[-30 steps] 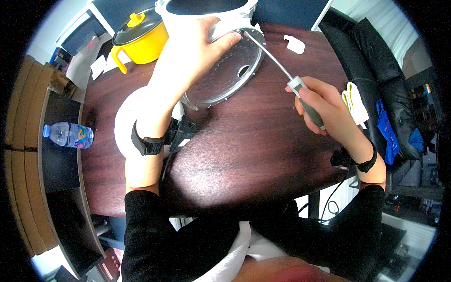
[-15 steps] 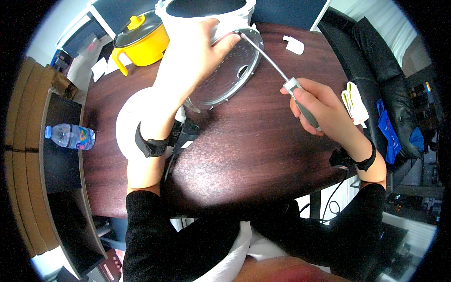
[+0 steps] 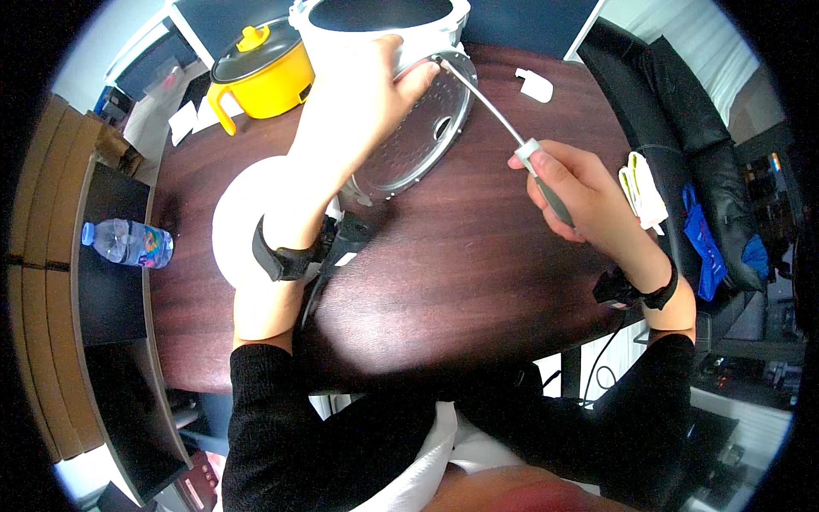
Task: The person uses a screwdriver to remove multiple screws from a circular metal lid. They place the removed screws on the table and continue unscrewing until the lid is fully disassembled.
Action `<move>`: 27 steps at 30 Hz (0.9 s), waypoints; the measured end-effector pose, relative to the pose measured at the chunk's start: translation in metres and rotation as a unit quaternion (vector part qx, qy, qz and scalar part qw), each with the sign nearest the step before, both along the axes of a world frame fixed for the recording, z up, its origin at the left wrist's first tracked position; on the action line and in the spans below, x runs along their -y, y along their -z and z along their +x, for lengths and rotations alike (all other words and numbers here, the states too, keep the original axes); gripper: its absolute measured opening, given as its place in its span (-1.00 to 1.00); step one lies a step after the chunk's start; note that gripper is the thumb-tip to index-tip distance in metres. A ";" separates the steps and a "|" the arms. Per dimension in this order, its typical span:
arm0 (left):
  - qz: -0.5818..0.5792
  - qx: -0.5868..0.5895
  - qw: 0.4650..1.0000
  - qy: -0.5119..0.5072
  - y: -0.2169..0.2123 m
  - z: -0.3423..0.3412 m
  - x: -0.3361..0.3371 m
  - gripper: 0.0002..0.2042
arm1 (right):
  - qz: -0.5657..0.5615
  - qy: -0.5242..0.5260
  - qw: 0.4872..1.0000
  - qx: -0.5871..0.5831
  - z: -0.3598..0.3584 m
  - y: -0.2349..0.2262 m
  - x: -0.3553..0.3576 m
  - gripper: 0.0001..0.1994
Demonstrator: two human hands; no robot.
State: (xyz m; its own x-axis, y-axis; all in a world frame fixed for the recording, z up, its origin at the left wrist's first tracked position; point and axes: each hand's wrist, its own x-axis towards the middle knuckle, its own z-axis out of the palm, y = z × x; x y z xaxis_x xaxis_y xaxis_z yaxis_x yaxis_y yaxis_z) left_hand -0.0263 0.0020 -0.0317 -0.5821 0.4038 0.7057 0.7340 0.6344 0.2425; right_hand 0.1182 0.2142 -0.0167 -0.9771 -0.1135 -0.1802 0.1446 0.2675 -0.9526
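Observation:
My right hand [image 3: 573, 183] wraps around the grey handle of a screwdriver [image 3: 531, 149]. Its metal shaft slants up to the left, and the tip meets the hinge area of a white rice cooker [image 3: 435, 38]. There my left hand [image 3: 367, 94] grips the upper edge of the cooker's open lid, with the thumb close to the screwdriver tip; its other fingers are partly hidden. The lid's round inner side [image 3: 414, 145], grey with dots and an oval hole, tilts down toward the table. Whatever the tip touches is too small to make out.
A yellow pot [image 3: 273, 81] with a dark lid stands at the far left. Under my left forearm lies a white round object [image 3: 243, 218]. A small white plastic piece [image 3: 535, 86] rests at the far right. A water bottle [image 3: 128, 242] lies left; a folded cloth [image 3: 641, 192] lies right.
The picture has shifted slightly. My right hand has turned a little on the screwdriver handle, while the tip stays at the hinge. My left hand keeps its hold.

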 end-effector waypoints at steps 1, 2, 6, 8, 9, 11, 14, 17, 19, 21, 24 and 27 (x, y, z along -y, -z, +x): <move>-0.006 0.018 1.000 0.004 -0.001 -0.003 0.002 -0.63 | -0.024 -0.007 1.000 0.006 -0.001 0.002 -0.001 -0.66; 0.003 0.019 1.000 0.020 -0.002 -0.004 0.002 -0.62 | -0.021 0.000 1.000 0.001 -0.001 0.005 0.001 -0.65; 0.030 0.030 0.998 0.050 -0.003 -0.003 0.004 -0.59 | -0.021 0.011 1.000 -0.010 -0.001 0.017 0.007 -0.65; 0.029 0.043 0.998 0.043 -0.005 -0.002 0.005 -0.59 | -0.025 0.001 1.000 -0.007 -0.002 0.019 0.006 -0.66; 0.021 0.051 0.998 0.039 -0.006 -0.003 0.006 -0.59 | -0.023 -0.001 1.000 -0.008 -0.001 0.018 0.006 -0.66; -0.003 0.069 0.997 0.033 -0.010 -0.002 0.007 -0.54 | -0.020 -0.005 1.000 -0.009 -0.001 0.018 0.007 -0.67; -0.036 0.072 0.996 0.032 -0.013 0.002 0.007 -0.43 | -0.028 -0.022 0.999 0.001 0.000 0.024 0.006 -0.67; -0.044 0.044 0.997 0.038 -0.013 0.002 0.005 -0.44 | -0.040 -0.027 0.999 0.008 0.003 0.019 0.007 -0.69; -0.046 0.052 0.997 0.038 -0.013 0.000 0.006 -0.45 | -0.012 -0.018 1.000 0.005 0.003 0.015 0.012 -0.71; -0.041 0.037 0.998 0.041 -0.011 0.000 0.005 -0.47 | 0.021 -0.011 1.000 -0.012 0.003 0.015 0.013 -0.72; -0.056 0.045 0.997 0.041 -0.016 0.003 0.006 -0.49 | 0.107 -0.009 0.991 -0.080 0.001 0.019 0.009 -0.76; -0.052 0.012 0.997 0.048 -0.011 0.000 0.005 -0.52 | 0.249 -0.006 0.945 -0.212 0.001 0.015 0.003 -0.80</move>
State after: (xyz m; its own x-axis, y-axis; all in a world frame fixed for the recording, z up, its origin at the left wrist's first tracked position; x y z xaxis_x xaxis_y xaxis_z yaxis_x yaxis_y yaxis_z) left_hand -0.0263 -0.0033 -0.0204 -0.5534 0.5292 0.6431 0.7878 0.5833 0.1979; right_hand 0.1191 0.2107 -0.0318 -0.9727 -0.1294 0.1924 -0.2273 0.6965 -0.6806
